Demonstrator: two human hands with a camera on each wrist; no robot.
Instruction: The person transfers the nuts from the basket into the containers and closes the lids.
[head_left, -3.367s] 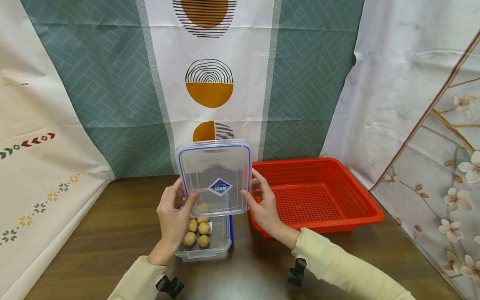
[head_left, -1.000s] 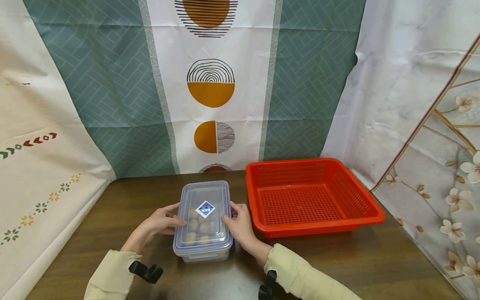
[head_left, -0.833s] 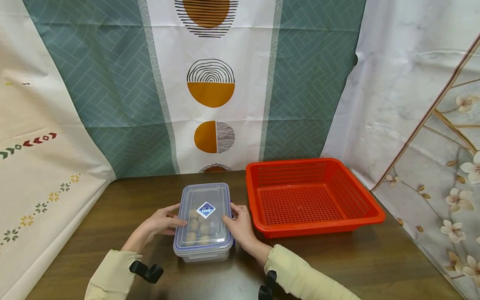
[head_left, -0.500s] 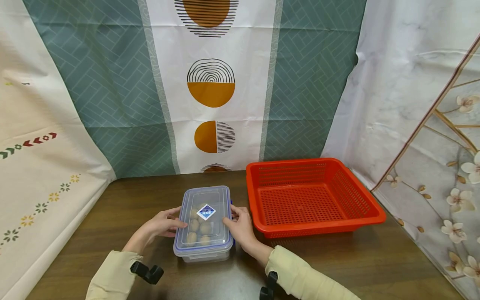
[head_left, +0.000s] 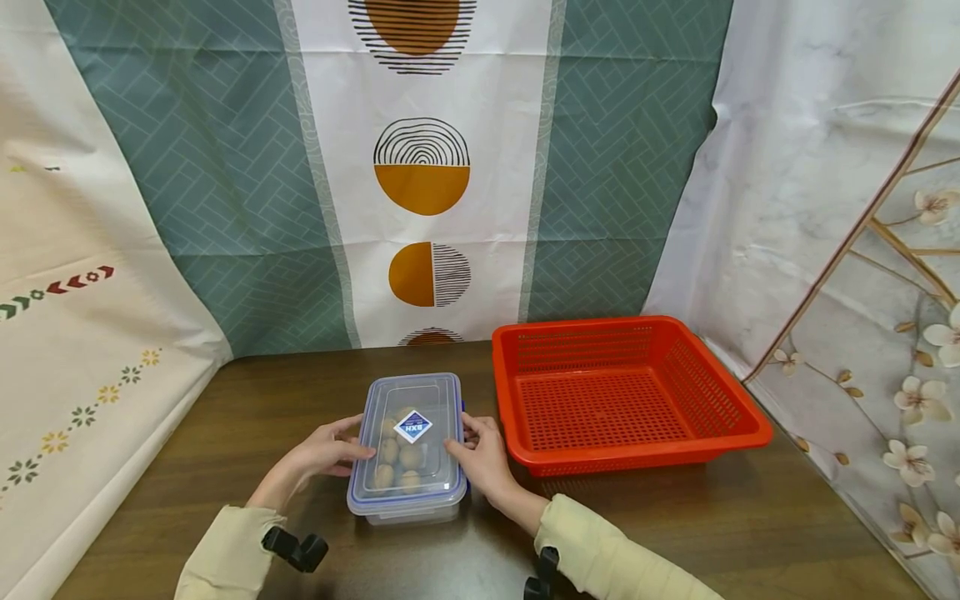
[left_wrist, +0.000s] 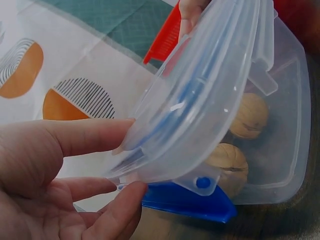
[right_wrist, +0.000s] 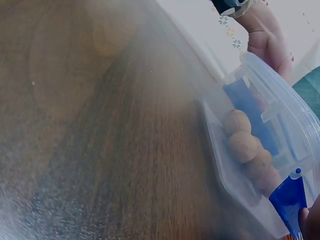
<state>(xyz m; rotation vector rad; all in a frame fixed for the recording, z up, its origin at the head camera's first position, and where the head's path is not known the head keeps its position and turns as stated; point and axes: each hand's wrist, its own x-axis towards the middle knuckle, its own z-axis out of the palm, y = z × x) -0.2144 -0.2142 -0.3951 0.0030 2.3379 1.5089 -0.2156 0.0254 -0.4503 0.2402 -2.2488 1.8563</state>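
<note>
A clear plastic lid with a blue seal and a diamond-shaped label lies over a clear food container. Several walnuts are inside, and they show through the lid in the head view. My left hand pinches the lid's left edge, thumb on top and fingers beneath, close to a blue latch. On the opposite side my right hand holds the right edge, its thumb on the lid and its other fingers along the side. Another blue latch hangs beside that hand in the right wrist view.
A red perforated plastic basket stands to the right of the container on the brown wooden table. Patterned cloths hang behind the table and along both sides.
Both hands held the lid raised above the walnuts 3.4 seconds ago; it has come down onto the container. During the last second its far edge has dropped slightly, with both hands nearly still.
</note>
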